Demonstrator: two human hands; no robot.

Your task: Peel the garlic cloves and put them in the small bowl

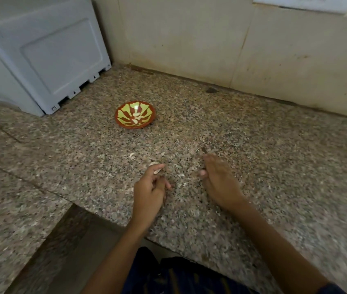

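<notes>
A small red bowl (135, 114) with a yellow-green pattern stands on the granite counter (253, 145) and holds a few pale peeled cloves (137, 118). My left hand (150, 187) is nearer the front edge and pinches a garlic clove (157, 171) between thumb and forefinger. Just behind it another clove (154, 163) rests on the counter. My right hand (217, 179) hovers to the right, blurred, fingers loosely curled, with nothing visible in it. A loose clove (132, 155) and thin skin scraps (182, 176) lie between the hands and the bowl.
A grey-white plastic appliance (41, 56) stands at the back left corner. A tiled wall (210, 39) runs along the back of the counter. The counter has a step-out cut at the front left, with a lower gap (66, 240) beside my body.
</notes>
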